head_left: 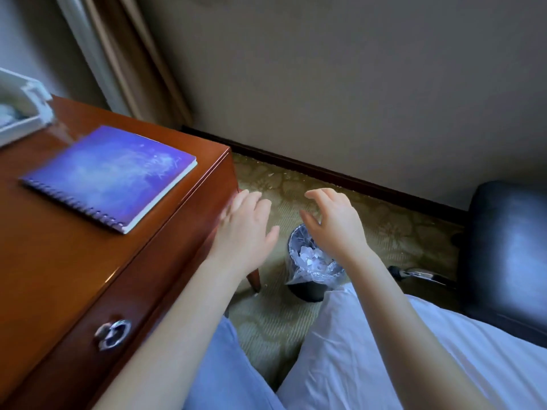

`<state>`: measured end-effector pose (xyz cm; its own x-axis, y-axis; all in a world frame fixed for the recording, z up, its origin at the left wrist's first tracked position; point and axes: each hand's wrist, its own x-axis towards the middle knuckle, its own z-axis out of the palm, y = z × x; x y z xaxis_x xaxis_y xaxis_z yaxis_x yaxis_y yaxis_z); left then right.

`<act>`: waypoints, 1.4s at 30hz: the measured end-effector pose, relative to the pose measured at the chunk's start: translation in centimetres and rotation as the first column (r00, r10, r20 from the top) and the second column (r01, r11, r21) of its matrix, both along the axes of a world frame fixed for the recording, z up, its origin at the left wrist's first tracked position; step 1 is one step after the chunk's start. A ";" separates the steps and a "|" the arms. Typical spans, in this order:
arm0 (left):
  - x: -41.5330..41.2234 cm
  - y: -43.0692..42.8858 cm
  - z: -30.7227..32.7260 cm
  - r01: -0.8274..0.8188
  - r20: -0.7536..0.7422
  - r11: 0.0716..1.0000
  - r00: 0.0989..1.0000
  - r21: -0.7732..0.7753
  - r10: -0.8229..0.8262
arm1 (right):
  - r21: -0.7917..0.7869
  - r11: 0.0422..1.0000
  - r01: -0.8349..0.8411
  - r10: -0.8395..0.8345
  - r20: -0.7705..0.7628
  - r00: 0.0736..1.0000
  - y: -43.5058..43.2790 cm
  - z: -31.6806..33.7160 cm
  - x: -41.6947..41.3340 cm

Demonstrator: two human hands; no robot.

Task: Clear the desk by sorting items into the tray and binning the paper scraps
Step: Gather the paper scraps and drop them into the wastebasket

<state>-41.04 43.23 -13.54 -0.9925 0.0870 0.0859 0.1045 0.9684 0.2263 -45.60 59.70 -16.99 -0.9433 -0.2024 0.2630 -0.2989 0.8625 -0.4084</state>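
Two hands are held out above the bin, left hand and right hand. Fingers on both are released and spread, grasping nothing. The bin is small and dark, lined with clear plastic, and stands on the carpet beside the desk leg. White paper scraps lie inside. The right wrist covers part of its rim. The white tray sits at the desk's far end, cut off by the frame edge; its contents are blurred. A purple spiral notebook lies flat on the desk.
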 end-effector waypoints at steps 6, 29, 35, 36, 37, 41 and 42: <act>8.2 -5.5 4.4 -0.110 -0.247 0.994 0.963 -0.006 0.106 | -0.067 0.978 -0.198 0.182 -0.190 0.965 -6.8 3.3 5.6; 36.9 -29.7 8.6 -0.880 -0.253 0.473 0.451 0.034 0.856 | -0.050 0.455 -0.889 0.866 -0.207 0.455 -38.4 9.8 24.6; 43.3 -32.7 7.1 -0.958 -0.163 0.284 0.287 -0.040 0.944 | 0.003 0.342 -0.940 0.930 -0.148 0.338 -44.3 9.5 29.0; 44.1 -33.1 6.6 -0.964 -0.140 0.260 0.264 -0.049 0.954 | 0.016 0.353 -0.936 0.927 -0.139 0.347 -45.0 9.4 29.1; 44.8 -33.4 6.2 -0.969 -0.112 0.240 0.244 -0.052 0.963 | 0.023 0.377 -0.926 0.920 -0.129 0.371 -45.7 9.1 29.1; 44.9 -34.9 4.6 -0.983 0.020 0.183 0.183 -0.009 0.983 | 0.083 0.529 -0.845 0.848 -0.026 0.529 -47.7 8.1 27.6; 44.4 -35.3 4.4 -0.983 0.034 0.182 0.182 -0.006 0.983 | 0.106 0.560 -0.822 0.826 0.006 0.564 -48.3 7.9 27.1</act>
